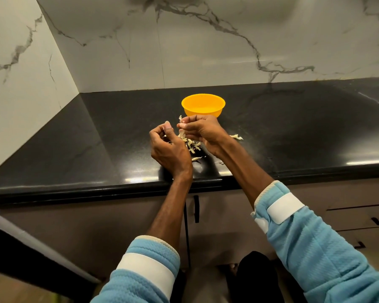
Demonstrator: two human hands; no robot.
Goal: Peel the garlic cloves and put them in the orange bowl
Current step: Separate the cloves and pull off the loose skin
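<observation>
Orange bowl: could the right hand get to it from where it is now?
Probably yes. The orange bowl sits on the counter just beyond the right hand, with nothing between them. Its fingers are pinching a garlic piece, though, while the left hand pinches a bit of peel.

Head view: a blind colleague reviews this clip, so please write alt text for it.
Two bare hands peel garlic over a black countertop: the right hand pinches a clove with loose skin, the left hand a pale scrap. Papery peels lie scattered beneath them, and an orange bowl stands just behind.
</observation>
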